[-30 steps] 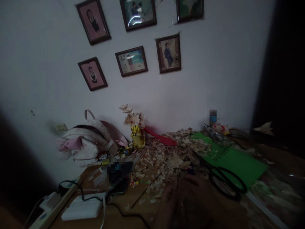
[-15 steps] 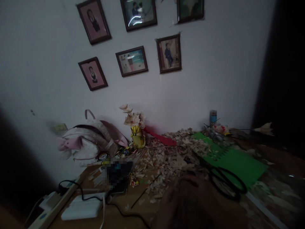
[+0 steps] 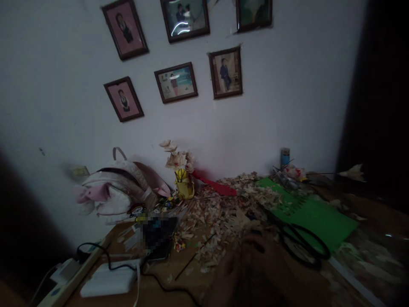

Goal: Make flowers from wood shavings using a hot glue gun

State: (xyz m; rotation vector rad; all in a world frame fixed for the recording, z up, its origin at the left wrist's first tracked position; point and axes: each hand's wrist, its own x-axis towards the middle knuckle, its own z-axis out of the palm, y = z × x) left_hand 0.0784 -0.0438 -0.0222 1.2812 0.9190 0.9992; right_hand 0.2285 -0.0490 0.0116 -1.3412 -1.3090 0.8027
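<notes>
At the bottom centre, in deep shadow, my left hand (image 3: 225,273) and my right hand (image 3: 263,256) are close together, fingers curled inward. Both look closed, but darkness hides what is between them. Just beyond the fingertips is a pale, papery flower-like piece (image 3: 244,219) with pointed petals; whether it joins to what I hold I cannot tell. A heap of cream-coloured scraps (image 3: 217,213) spreads over the table ahead. Black-handled scissors (image 3: 303,247) lie right of my right hand, partly over a green sheet (image 3: 322,217).
Left are a white box-shaped device (image 3: 108,279) with cables, a power strip (image 3: 75,273) and a dark phone-like slab (image 3: 166,238). Behind stand a pale backpack (image 3: 118,192), a yellow holder (image 3: 184,187) with papery flowers and a blue can (image 3: 285,157). A thin dark stick (image 3: 194,258) lies in front.
My hands have shifted slightly, and the right fingers sit a little differently at the tips. The things on the table have stayed in place.
</notes>
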